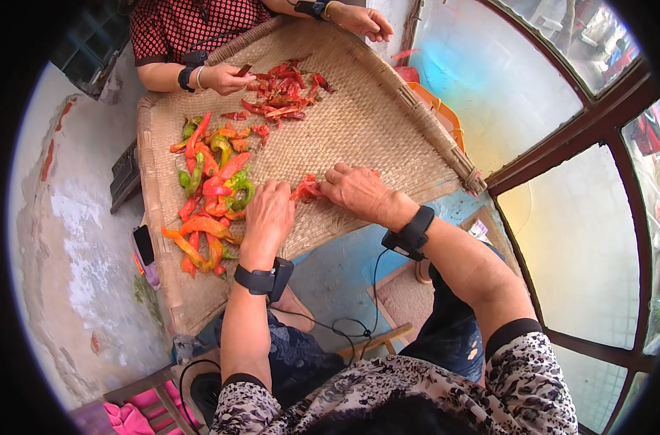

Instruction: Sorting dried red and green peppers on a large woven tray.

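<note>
My right hand (357, 193) has its fingertips closed at the edge of some torn red pepper pieces (307, 189) on a woven tray (351, 130). On the other side of those pieces, my left hand (269, 217) is bent downward with its fingertips hidden from me. Whether it grips anything is not visible. Just left of that hand lies a heap of whole peppers (215, 185), red, orange and green, some curled and wrinkled. Farther back on the weave is a pile of split red peppers (286, 92).
Across the tray, another person's hand (226, 79) holds a small dark piece, and that person's other hand (362, 20) hangs over the rim. A glazed window frame (558, 147) runs along the right. Black cables (357, 333) hang below my wrists. A phone (143, 244) lies by the left rim.
</note>
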### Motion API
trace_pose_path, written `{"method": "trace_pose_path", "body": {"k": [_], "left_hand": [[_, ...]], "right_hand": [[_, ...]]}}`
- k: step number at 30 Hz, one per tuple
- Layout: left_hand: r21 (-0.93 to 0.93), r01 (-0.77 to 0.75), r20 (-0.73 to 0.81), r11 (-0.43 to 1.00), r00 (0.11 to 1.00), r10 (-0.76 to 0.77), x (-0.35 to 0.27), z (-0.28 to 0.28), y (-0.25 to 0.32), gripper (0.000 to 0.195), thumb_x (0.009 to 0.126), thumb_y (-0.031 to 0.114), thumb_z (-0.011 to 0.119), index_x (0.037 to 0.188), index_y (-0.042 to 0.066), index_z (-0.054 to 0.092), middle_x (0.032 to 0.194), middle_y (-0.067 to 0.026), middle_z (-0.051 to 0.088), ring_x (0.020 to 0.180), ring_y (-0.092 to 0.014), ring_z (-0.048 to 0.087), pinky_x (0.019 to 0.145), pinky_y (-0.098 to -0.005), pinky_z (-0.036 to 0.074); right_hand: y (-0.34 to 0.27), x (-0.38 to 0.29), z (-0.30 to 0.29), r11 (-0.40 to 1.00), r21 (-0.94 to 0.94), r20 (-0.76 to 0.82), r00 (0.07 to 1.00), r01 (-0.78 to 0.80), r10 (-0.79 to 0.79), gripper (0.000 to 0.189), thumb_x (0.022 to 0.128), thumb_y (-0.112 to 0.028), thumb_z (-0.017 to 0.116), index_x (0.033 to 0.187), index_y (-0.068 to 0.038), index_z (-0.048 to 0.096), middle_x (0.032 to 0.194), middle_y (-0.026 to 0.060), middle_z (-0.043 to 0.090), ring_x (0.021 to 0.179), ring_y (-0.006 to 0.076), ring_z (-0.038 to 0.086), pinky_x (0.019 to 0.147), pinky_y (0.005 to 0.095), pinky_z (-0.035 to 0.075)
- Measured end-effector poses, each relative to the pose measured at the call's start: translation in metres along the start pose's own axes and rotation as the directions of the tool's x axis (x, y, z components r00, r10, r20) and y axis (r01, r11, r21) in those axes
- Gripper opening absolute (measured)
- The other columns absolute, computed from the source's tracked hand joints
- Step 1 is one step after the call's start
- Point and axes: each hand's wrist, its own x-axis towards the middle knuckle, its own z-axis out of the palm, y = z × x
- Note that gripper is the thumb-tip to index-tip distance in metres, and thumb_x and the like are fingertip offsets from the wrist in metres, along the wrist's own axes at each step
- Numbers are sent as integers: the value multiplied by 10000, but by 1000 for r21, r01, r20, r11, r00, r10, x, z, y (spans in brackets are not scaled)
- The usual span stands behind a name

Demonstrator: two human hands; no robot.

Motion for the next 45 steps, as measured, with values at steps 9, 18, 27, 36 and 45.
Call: {"method": "trace_pose_path", "body": {"k": [9,18,27,36,45], "left_hand": [[-83,6,-69,997,998,-11,8,-6,5,85,823,98,590,843,23,555,846,-160,576,846,-364,562,741,-452,457],[-216,46,-70,975,996,-63,13,-12,12,91,862,111,576,874,26,547,788,-183,610,757,-380,602,651,-456,461],[-485,-73,-134,872,991,9,19,-19,33,80,896,102,564,923,28,579,731,-163,615,707,-341,632,621,-410,472],[-59,5,-52,998,999,-8,12,18,24,238,847,123,613,1060,25,575,1013,-153,636,984,-328,575,817,-426,488],[-21,-36,-99,999,995,34,19,17,24,115,786,77,617,851,50,527,830,-126,611,864,-318,575,731,-435,472]], "right_hand": [[87,-37,-59,863,105,-528,708,-494,469,131,802,-1,548,907,-76,529,898,114,601,800,334,612,648,424,520],[100,-55,-64,775,79,-427,681,-627,595,375,723,-57,660,1090,-51,589,994,174,581,940,350,566,768,423,505],[8,-10,-31,956,263,-168,969,-133,181,183,815,-126,614,977,-57,565,888,105,574,869,294,585,703,403,523],[78,-39,-69,812,213,-452,682,-543,575,78,842,-123,610,809,-56,583,811,134,618,787,348,605,665,448,506],[77,-49,-72,867,6,-480,759,-499,440,296,757,-41,607,1052,-45,611,1001,165,569,957,343,527,830,429,462]]}}
